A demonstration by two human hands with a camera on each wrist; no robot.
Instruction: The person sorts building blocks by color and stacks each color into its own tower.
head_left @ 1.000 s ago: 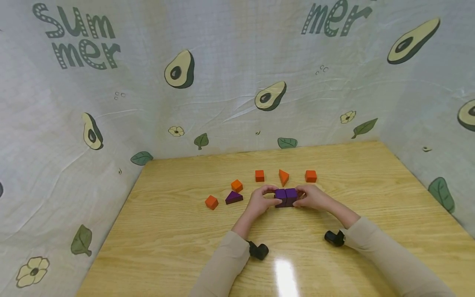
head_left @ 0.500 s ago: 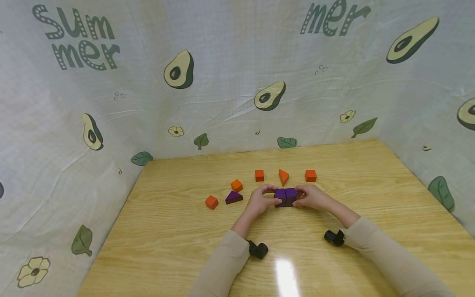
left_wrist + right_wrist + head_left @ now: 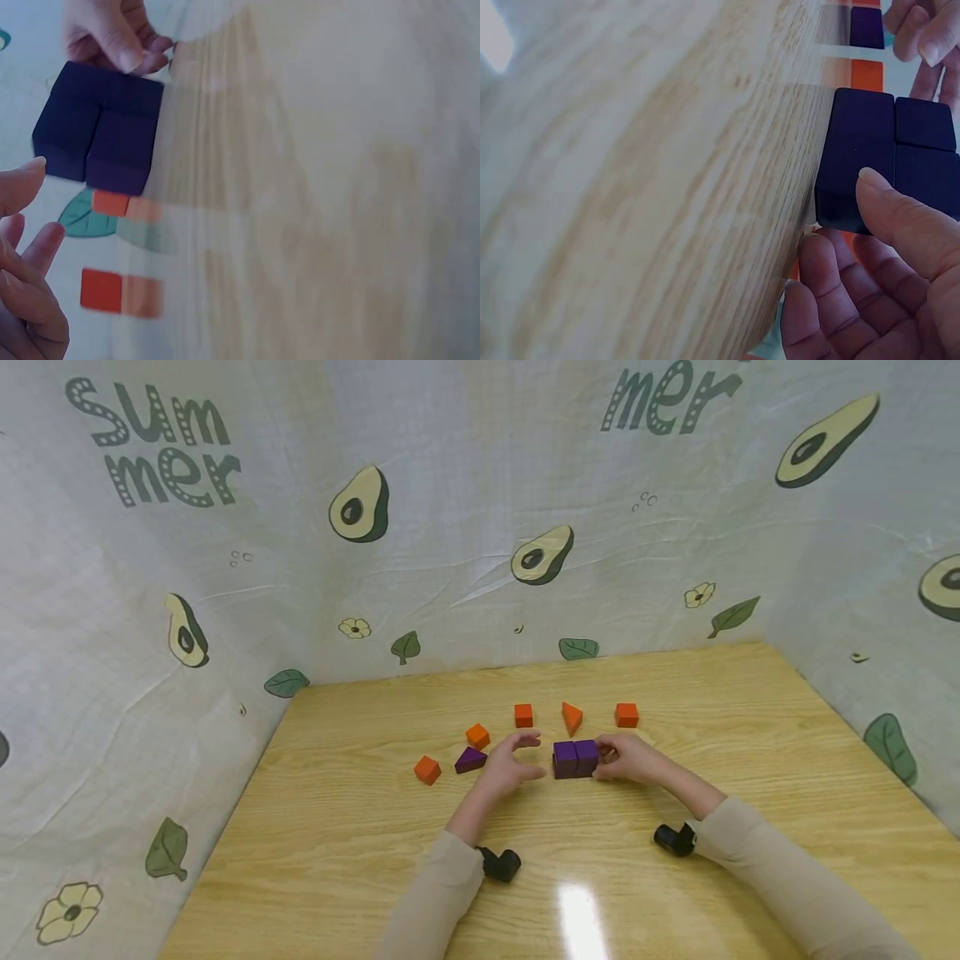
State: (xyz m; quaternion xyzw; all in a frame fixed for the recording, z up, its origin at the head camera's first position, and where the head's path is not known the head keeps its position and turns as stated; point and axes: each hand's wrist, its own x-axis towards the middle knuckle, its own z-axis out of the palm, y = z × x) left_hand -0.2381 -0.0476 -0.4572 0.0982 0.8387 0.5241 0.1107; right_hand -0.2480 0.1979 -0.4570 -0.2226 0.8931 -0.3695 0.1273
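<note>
Near the middle of the table, two dark purple cubes (image 3: 564, 760) sit side by side on a longer purple block (image 3: 855, 142). My right hand (image 3: 632, 758) grips the right end of this small stack, its thumb on the near face and its other fingers partly hidden behind. To the left of the stack, my left hand (image 3: 510, 768) is apart from it, thumb and fingers spread with a gap between them. A purple triangular block (image 3: 470, 761) lies just beyond the left hand, partly overlapped by it in the head view.
Behind the stack are an orange cube (image 3: 523, 716), an orange triangular block (image 3: 572, 718) and another orange cube (image 3: 627, 715). Two more orange cubes (image 3: 427, 770) lie to the left. A printed cloth (image 3: 450, 610) hangs along the wooden table's (image 3: 337, 827) back and sides.
My left hand has let go of the stack's left end and moved a little to the left. The right hand and the blocks stay where they were.
</note>
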